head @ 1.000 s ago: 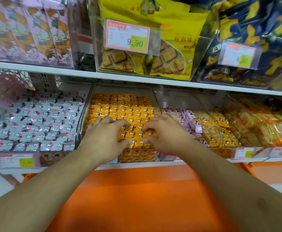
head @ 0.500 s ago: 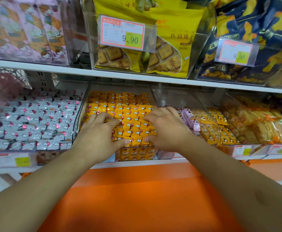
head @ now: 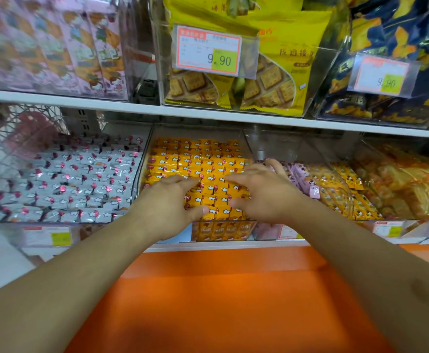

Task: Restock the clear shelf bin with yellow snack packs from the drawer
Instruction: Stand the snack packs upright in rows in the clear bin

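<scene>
My left hand point(head: 169, 203) and right hand point(head: 264, 192) both lie flat on the yellow snack packs point(head: 195, 161), fingers spread and pinching nothing, palms down over the front rows. The packs fill the clear shelf bin point(head: 244, 141) in tidy rows, with more standing on edge behind its front wall. I'm facing a shop shelf — a white shelf board point(head: 55, 98) runs across above the bin, carrying big yellow biscuit bags point(head: 279, 80) behind a 9.90 price tag point(head: 209, 50). Left of my bin sits a bin of silver packs point(head: 76, 179); to the right, pink packs point(head: 303, 178) and other yellow ones. Below the shelf edge spreads a smooth orange surface point(head: 221, 301), under my forearms.
</scene>
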The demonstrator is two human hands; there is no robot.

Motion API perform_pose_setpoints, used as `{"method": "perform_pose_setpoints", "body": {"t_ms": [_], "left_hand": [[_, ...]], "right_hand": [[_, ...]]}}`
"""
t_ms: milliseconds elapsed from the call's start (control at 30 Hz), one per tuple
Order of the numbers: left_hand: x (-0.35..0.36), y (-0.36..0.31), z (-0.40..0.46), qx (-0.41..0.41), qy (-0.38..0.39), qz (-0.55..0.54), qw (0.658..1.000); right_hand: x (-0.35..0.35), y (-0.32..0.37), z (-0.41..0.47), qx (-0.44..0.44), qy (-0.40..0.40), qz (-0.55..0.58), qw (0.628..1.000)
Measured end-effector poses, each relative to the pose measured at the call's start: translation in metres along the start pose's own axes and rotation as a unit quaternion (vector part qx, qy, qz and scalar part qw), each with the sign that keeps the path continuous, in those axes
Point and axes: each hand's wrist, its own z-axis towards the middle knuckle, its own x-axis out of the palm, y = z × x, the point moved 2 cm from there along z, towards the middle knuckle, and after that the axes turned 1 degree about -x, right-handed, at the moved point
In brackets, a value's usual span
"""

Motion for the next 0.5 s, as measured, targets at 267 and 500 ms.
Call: {"method": "perform_pose_setpoints", "body": {"t_ms": [267,500], "left_hand": [[0.010,0.006,-0.036,0.077,-0.069,-0.033,0.994],[0.021,0.005,-0.158,0.091,-0.049,-0.119,0.987]], "right_hand": [[0.016,0.021,-0.016,0.025,-0.084,0.009,0.996],[0.030,0.065,-0.135,-0.043,-0.086,0.208,0.973]]}}
